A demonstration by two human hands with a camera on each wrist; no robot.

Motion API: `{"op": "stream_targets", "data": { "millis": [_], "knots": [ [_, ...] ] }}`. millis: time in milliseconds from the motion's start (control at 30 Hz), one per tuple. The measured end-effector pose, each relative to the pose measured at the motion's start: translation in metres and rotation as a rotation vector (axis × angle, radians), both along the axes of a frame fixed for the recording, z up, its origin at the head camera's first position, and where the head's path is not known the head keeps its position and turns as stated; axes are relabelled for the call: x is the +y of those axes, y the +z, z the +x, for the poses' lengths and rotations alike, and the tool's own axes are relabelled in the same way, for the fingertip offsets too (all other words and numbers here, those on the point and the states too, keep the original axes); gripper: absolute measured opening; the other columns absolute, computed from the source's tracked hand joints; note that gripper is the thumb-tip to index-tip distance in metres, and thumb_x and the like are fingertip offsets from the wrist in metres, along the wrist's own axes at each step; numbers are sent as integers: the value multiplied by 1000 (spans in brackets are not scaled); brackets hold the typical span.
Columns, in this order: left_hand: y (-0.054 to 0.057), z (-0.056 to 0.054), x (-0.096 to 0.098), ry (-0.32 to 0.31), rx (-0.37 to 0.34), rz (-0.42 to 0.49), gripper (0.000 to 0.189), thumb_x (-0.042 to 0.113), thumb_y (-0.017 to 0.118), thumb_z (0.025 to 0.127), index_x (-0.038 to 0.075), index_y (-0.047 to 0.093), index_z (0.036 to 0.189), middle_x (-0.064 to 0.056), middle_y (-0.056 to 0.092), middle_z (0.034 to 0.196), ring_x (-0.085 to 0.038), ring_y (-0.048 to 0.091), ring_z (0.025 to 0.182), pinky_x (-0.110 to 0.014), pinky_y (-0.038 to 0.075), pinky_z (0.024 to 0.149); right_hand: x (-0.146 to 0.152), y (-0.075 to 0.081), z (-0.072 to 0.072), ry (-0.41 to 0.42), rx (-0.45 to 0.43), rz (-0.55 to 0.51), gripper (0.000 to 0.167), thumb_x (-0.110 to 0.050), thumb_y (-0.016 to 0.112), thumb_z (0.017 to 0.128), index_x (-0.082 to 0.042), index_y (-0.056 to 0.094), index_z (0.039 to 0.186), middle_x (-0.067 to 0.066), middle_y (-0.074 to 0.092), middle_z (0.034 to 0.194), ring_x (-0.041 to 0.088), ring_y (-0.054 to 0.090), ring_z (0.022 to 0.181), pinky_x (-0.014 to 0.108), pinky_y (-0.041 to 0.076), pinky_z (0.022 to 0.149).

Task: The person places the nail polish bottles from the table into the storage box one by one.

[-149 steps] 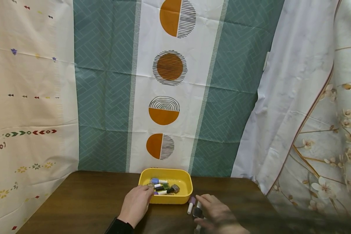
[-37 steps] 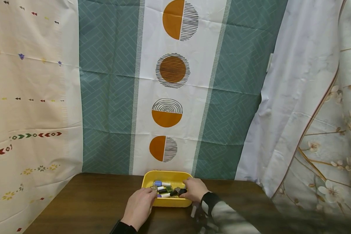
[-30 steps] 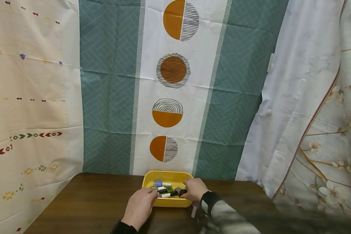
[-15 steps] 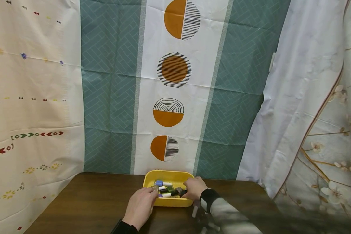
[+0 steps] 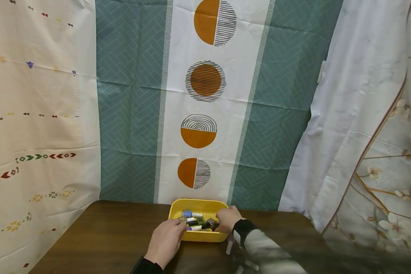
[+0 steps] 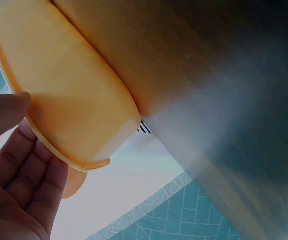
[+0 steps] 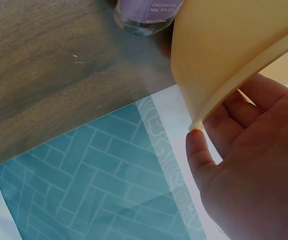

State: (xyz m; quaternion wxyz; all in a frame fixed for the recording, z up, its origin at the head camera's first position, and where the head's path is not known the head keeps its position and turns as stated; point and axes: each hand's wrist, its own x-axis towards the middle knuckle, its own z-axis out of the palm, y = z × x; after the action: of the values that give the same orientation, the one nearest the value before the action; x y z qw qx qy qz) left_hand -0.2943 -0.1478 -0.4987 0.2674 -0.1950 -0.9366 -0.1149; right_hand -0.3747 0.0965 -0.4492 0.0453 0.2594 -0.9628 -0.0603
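Observation:
A yellow plastic bin point(image 5: 205, 236) stands on the brown table, with several nail polish bottles lying in it. My left hand point(image 5: 166, 241) grips its left rim; in the left wrist view the thumb point(image 6: 9, 112) lies on the outer wall and the fingers curl over the rim. My right hand point(image 5: 228, 219) reaches over the right rim, fingers down inside. A dark nail polish bottle point(image 5: 216, 226) shows at those fingertips, partly hidden by them. In the right wrist view the fingertips are hidden behind the bin wall point(image 7: 223, 45), the little finger at the rim.
A purple nail polish bottle point(image 7: 146, 11) stands close outside the bin's right side. More bottles with white caps point(image 5: 251, 265) lie blurred by the right forearm. Behind the table point(image 5: 89, 236) hangs a patterned green and white cloth point(image 5: 130, 114), with curtains at both sides.
Five seconds ago my right hand was over the bottles on the table; it has moved into the bin with a dark bottle. The bottles there have shifted slightly since. My left hand stays at the rim.

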Motion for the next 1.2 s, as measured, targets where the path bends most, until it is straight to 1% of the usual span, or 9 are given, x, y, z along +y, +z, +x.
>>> {"op": "stream_targets", "data": {
  "millis": [200, 433, 700, 867, 967, 1067, 1200],
  "knots": [
    [-1, -2, 0, 0, -1, -2, 8, 15, 89, 94, 19, 82, 97, 4, 77, 101, -18, 70, 91, -42, 63, 88, 0, 5, 4, 5, -1, 1, 30, -34, 95, 89, -16, 73, 81, -9, 59, 67, 12, 61, 71, 48, 49, 101],
    [-1, 0, 0, -3, 22, -2, 10, 14, 89, 93, 20, 81, 94, 5, 76, 99, -18, 70, 90, -41, 63, 87, 0, 5, 3, 13, -7, 0, 37, -33, 94, 89, -16, 66, 73, -8, 53, 62, 11, 54, 64, 49, 48, 103],
    [0, 0, 1, 4, 4, 3, 9, 16, 89, 94, 20, 82, 97, 5, 76, 99, -17, 68, 88, -41, 63, 86, 0, 7, 3, 2, -51, -21, 35, -29, 92, 90, -15, 66, 72, -7, 51, 60, 11, 52, 62, 51, 45, 106],
    [-1, 0, 0, -1, 24, 5, 10, 15, 89, 93, 20, 80, 94, 5, 75, 97, -16, 68, 86, -40, 62, 83, 0, 8, 3, 10, -64, -30, 32, -28, 92, 89, -14, 68, 73, -7, 51, 60, 11, 51, 62, 53, 45, 108],
    [-1, 0, 0, 2, 26, 4, 12, 14, 90, 93, 21, 80, 92, 6, 74, 95, -16, 67, 85, -40, 62, 82, 1, 6, 2, 19, -51, -32, 34, -27, 93, 89, -15, 66, 71, -8, 49, 59, 11, 50, 61, 52, 45, 107],
    [0, 0, 1, 8, 7, 1, 13, 15, 90, 92, 21, 80, 93, 6, 73, 94, -15, 66, 84, -40, 62, 82, 2, 2, -1, 28, -31, -31, 37, -26, 93, 88, -17, 62, 69, -8, 48, 59, 10, 49, 61, 51, 46, 105],
    [1, -1, 1, 11, -5, -5, 12, 15, 91, 92, 21, 80, 94, 5, 74, 95, -16, 66, 84, -41, 62, 84, 3, 1, -1, 37, -11, -29, 36, -26, 94, 88, -17, 63, 71, -8, 49, 60, 10, 49, 61, 50, 47, 102]
  ]
}}
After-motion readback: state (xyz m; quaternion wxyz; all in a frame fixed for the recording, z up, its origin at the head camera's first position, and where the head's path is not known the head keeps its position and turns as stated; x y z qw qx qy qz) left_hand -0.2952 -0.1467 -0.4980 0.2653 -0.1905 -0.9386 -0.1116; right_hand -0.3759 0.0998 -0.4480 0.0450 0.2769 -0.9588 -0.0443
